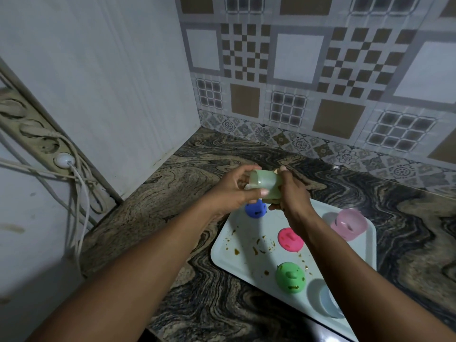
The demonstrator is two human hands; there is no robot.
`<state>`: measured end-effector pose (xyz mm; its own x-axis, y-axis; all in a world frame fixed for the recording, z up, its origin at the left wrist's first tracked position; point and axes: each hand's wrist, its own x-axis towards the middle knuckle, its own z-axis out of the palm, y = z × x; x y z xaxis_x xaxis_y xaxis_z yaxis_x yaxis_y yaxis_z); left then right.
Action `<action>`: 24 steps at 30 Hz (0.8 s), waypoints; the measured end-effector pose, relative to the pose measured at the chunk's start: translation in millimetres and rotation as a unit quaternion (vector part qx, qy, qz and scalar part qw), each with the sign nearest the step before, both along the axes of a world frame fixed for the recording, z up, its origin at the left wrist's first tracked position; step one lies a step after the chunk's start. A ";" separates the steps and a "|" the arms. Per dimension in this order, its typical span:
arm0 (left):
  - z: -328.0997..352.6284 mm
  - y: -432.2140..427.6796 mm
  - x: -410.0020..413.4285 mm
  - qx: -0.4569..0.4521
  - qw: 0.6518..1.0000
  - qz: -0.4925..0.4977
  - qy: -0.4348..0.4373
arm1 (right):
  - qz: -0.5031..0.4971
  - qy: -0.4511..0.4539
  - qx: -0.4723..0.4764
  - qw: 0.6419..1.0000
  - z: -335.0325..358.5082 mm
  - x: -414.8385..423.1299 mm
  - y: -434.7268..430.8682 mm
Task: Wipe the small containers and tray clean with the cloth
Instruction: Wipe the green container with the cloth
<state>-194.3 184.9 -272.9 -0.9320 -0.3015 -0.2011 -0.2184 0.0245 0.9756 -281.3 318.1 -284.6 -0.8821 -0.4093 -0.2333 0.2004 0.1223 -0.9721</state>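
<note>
Pale green container [264, 185] held in the air above the far left corner of the tray [237, 261], clear of its surface and just over the blue cap [256, 210]. Lying on its side, long axis running left to right across the view, right end dipping slightly toward the tray; which end is the mouth, not readable. Left hand [234, 193] curled round the left half, thumb laid across the near wall, fingers wrapped over the far wall. Right hand [292, 193] curled round the right end, thumb below, fingertips hooked over the top edge. Pale scrap [276, 171] showing at that top edge between the two hands, perhaps the cloth; too little visible to say. Both hands equally near, gripping from opposite ends; coming move judged to turn on rotation about the long axis, left hand steadying, right hand rubbing. On the tray: pink cap [290, 239] near the centre, green cap [290, 277] toward the near edge, pink container [349, 224] at the far right corner, pale blue container [329, 304] at the near right corner, partly behind the right forearm. Brown smears [261, 245] across the tray's left half and on the caps; wiping of the tray judged not yet done. Tray resting on the marbled countertop [197, 169].
</note>
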 end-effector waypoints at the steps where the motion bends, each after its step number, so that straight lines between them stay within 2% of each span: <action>1: 1.0 -0.7 0.4 0.028 0.999 -0.002 -0.024 | 0.000 0.007 0.000 1.000 -0.2 0.9 -0.5; 3: 1.7 -0.7 1.3 0.058 0.997 -0.003 -0.054 | 0.003 0.032 0.008 0.999 -1.2 2.7 -2.1; 4: 0.6 -0.8 2.0 0.045 0.998 0.001 -0.045 | 0.006 0.040 0.012 0.999 -2.9 2.8 -4.0; 8: -8.8 -3.5 7.4 -0.129 0.991 -0.011 0.035 | 0.026 0.036 0.038 0.998 -7.2 -0.3 -8.5; 10: -12.9 -4.7 10.4 -0.170 0.984 -0.022 0.039 | 0.035 0.029 0.041 0.998 -8.0 -1.8 -8.3; 12: -12.3 -4.3 12.2 -0.155 0.987 -0.012 0.040 | 0.040 0.024 0.039 0.998 -7.4 -1.5 -7.8; 15: -8.9 -3.4 11.8 -0.074 0.997 0.012 0.017 | 0.047 0.032 0.027 0.998 -7.0 -0.1 -9.2; 16: -8.1 -2.9 12.7 -0.080 0.996 0.014 0.025 | 0.052 0.034 0.026 0.998 -6.3 0.7 -9.9; 18: -9.3 -3.5 15.6 -0.192 0.980 0.004 0.053 | 0.059 0.025 0.027 0.998 -6.7 1.1 -11.5; 20: -14.2 -7.4 19.5 -0.382 0.920 -0.021 0.084 | 0.066 0.011 0.032 0.997 -8.2 -0.9 -12.8; 21: -15.6 -8.0 21.7 -0.430 0.897 -0.026 0.101 | 0.072 0.006 0.033 0.997 -8.8 -1.9 -13.5; 22: -18.4 -8.6 22.6 -0.426 0.898 -0.026 0.105 | 0.077 0.000 0.034 0.996 -8.9 -3.0 -13.8; 23: -19.0 -8.1 23.9 -0.378 0.920 -0.019 0.098 | 0.079 -0.006 0.034 0.996 -9.6 -4.1 -14.5; 24: -17.8 -6.8 24.7 -0.291 0.953 0.002 0.082 | 0.077 -0.013 0.033 0.996 -10.0 -4.5 -15.1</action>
